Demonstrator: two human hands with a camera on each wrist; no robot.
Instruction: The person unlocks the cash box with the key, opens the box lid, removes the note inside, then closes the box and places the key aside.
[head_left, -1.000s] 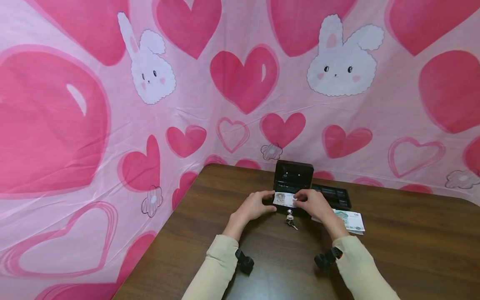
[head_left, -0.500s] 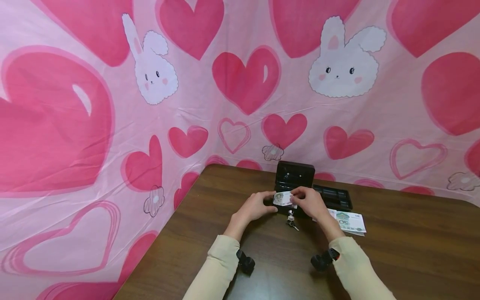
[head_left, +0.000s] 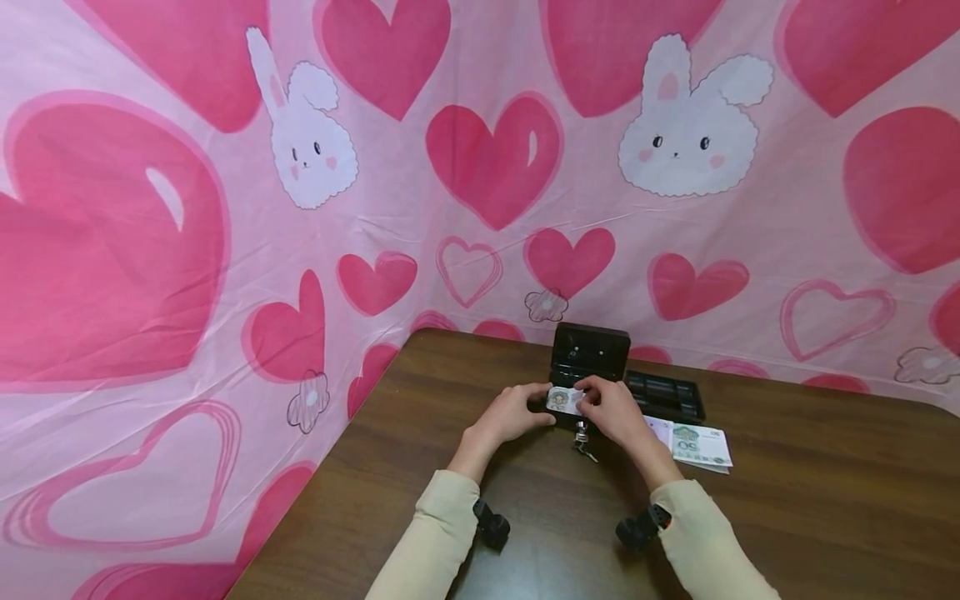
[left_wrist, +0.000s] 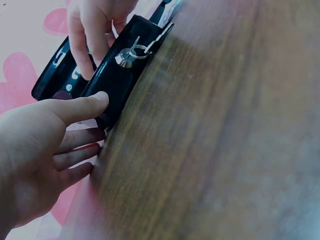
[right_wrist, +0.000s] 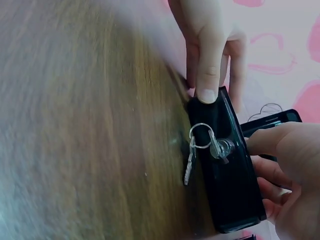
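Note:
A small black cash box (head_left: 591, 350) stands with its lid raised at the back of the table. My left hand (head_left: 517, 411) holds its left end, thumb on the front wall (left_wrist: 107, 100) and fingers around the side. Inside the box lies a pale banknote (head_left: 562, 400). The fingers of my right hand (head_left: 611, 408) reach over the front wall and pinch the note's right part; both wrist views hide this contact behind the box wall. Keys (right_wrist: 190, 162) on a ring hang from the lock (right_wrist: 221, 149) in the front.
Right of the box lies a black compartment tray (head_left: 667, 396). In front of it sits a stack of banknotes (head_left: 701, 446), a green 50 on top and a purplish one (head_left: 658, 428) beside it. Pink heart-print cloth (head_left: 495, 167) hangs behind the wooden table (head_left: 825, 483).
My right hand has shifted left and slightly down with the banknote, which was tilted half a second ago and now lies flatter in the box. My left hand keeps its hold.

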